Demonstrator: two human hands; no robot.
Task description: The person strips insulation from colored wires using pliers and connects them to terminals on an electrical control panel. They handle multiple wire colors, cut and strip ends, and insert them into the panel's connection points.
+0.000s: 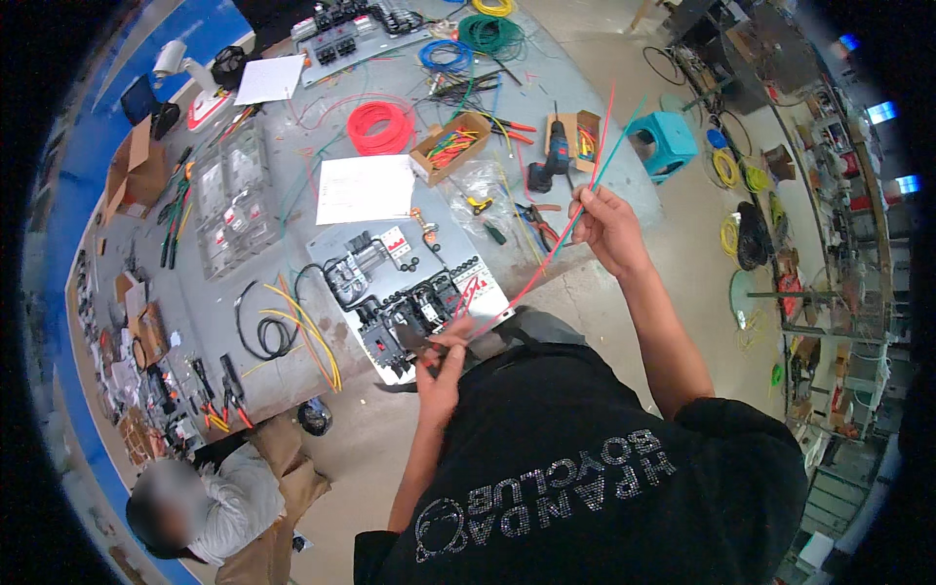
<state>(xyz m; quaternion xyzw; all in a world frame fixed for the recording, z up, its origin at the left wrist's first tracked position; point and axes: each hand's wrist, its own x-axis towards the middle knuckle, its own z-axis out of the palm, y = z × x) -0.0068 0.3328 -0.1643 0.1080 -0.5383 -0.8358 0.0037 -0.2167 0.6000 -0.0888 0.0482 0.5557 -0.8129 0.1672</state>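
My right hand (606, 229) is raised over the table's near right side. Its closed fingers pinch a red wire (531, 285) and a green wire (614, 146), whose ends stick up past the fingers. The red wire slants down to my left hand (444, 366), whose fingers, slightly blurred, are closed around its lower part. That hand is at the near edge of a white mounting panel (375, 239). Black breakers (378, 343), terminal blocks and a red-and-white component (474, 287) are fixed on the panel. A dark piece beside my left fingers is too blurred to name.
A cordless drill (558, 156), pliers (541, 226) and a cardboard box of coloured sleeves (451, 146) lie beyond the panel. Coiled red wire (380, 128) and a paper sheet (364, 190) are behind it. A blue stool (663, 144) stands right; another person (234, 497) sits lower left.
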